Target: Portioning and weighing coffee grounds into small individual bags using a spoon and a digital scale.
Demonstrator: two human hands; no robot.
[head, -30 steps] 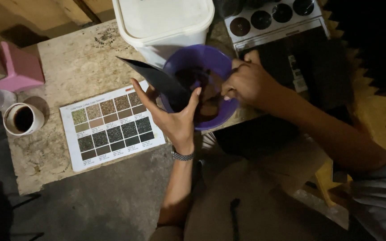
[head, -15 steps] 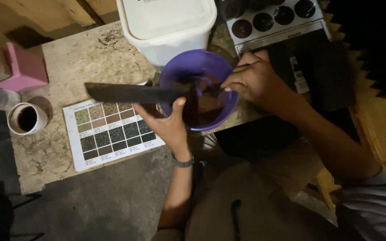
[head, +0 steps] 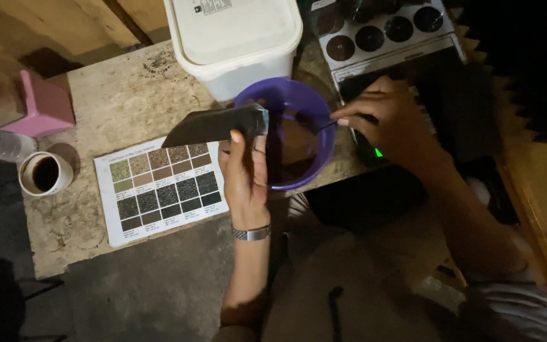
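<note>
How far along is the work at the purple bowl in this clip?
Done: brown grounds already lie in the purple bowl. In hand: the left hand tips a dark pouch at the bowl's rim while the right hand holds a thin tool inside. Left: the colour chart lies beside it, with no sample on it.

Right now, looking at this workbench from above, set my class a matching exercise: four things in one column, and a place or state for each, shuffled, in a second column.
Match each thing to its place or state.

Things
1. purple bowl
2. colour sample chart
3. cup of dark liquid
4. white lidded tub

Places or states
A. lies flat on the bench, left of the left hand
B. stands at the bench's left edge
C. stands behind the bowl, lid closed
D. sits between the two hands, brown contents inside

Pairs: 1-D, 2-A, 3-B, 4-C
</note>
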